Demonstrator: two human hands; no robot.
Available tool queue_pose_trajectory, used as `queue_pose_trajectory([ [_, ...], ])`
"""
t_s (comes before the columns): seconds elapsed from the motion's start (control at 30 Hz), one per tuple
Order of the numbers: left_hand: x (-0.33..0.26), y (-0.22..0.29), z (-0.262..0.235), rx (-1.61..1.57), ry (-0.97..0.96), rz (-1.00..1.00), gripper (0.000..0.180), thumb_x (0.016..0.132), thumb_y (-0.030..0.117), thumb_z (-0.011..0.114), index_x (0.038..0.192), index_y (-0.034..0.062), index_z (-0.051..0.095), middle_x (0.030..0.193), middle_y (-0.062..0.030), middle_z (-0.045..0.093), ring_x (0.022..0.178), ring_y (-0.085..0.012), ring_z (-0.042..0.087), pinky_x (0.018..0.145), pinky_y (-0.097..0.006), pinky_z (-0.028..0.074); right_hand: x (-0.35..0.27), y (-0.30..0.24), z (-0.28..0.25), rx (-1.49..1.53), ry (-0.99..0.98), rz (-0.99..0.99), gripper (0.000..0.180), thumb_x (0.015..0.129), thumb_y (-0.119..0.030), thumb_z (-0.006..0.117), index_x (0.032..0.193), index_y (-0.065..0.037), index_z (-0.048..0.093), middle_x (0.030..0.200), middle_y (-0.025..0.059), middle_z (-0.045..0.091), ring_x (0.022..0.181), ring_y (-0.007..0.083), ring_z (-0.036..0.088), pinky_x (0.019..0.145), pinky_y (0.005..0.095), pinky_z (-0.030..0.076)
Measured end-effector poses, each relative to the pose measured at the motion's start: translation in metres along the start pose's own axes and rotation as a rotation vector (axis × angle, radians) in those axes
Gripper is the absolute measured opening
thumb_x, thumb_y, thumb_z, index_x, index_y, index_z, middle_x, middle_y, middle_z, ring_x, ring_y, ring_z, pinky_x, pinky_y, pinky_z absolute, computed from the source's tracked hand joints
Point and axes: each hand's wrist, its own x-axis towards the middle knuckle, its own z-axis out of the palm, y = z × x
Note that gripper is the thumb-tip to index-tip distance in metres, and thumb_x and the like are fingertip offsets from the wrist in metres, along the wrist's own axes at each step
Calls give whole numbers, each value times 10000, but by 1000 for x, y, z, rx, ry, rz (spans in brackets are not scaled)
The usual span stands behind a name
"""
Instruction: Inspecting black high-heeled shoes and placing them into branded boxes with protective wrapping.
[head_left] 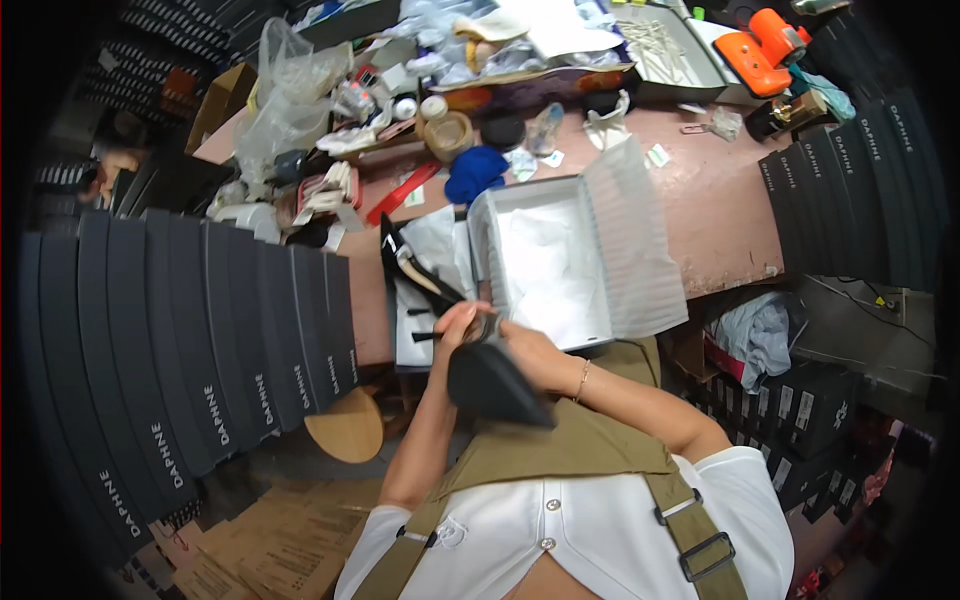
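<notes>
A fanned stack of black shoe boxes with white lettering on their ends is seen left of the fingers, and a second black stack far right. An open grey shoe box lined with white paper lies on the pink tabletop just beyond them. A black high-heeled shoe is held between both hands: left hand fingers curled on its upper edge, right hand fingers wrapped around its side. A second black heel lies just beyond the fingers.

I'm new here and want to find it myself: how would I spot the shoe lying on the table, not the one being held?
Start at the long pinkish table and find the open grey shoebox lined with white paper. Just left of it, on white paper, lies a black high-heeled shoe. Unlike the dark shoe in both hands, nobody touches it.
</notes>
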Motion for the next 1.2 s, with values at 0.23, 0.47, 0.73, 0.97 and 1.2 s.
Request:
queue_pose_trajectory([
  [0.23, 32, -40, -15, -1092, 10, -389, 554, 886, 452, 461, 1085, -50, 585, 1077, -267, 608, 1055, -479, 554, 930, -649, 428, -53, 46, -130, 239, 643, -99, 312, 822, -10, 549, 1128, -15, 613, 1109, 140, 601, 1072, 263, 555, 943, 348, 416],
  [0.47, 48, 3, 83, -824, 25, -597, 575, 945, 467, 377, 1175, -47, 494, 1169, -263, 548, 1088, -502, 530, 930, -599, 454, 31, 228, -237, -220, 1045, 293, 547, 909, -281, 558, 1360, -17, 396, 1372, 309, 355, 1270, 435, 378, 1036, 440, 342],
  [0.73, 61, 13, 124, -518, -174, -530, 492, 981, 451, 360, 1334, 111, 397, 1252, -76, 535, 1097, -240, 566, 949, -450, 463, -7, 66, -135, 156, 323, -204, 1028, 724, -370, 784, 1457, 16, 175, 1445, 284, 280, 1346, 379, 308, 1092, 373, 281],
  [0.97, 134, 55, 91, 888, -466, -9, 533, 917, 313, 540, 1338, 12, 411, 920, -185, 674, 773, -322, 661, 700, -398, 505, -74, 116, -130, 698, 639, 277, 590, 753, -161, 703, 1251, 53, 471, 1128, 122, 563, 1015, 191, 530, 933, 308, 409],
  [1.2, 191, 24, 91, 1398, -329, 185, 448, 908, 400, 503, 763, 16, 681, 786, -244, 632, 760, -411, 616, 683, -466, 479, -101, 101, -121, 1468, 707, -49, 612, 878, -517, 520, 1178, 15, 527, 1013, 135, 617, 803, 266, 646, 533, 329, 574],
])
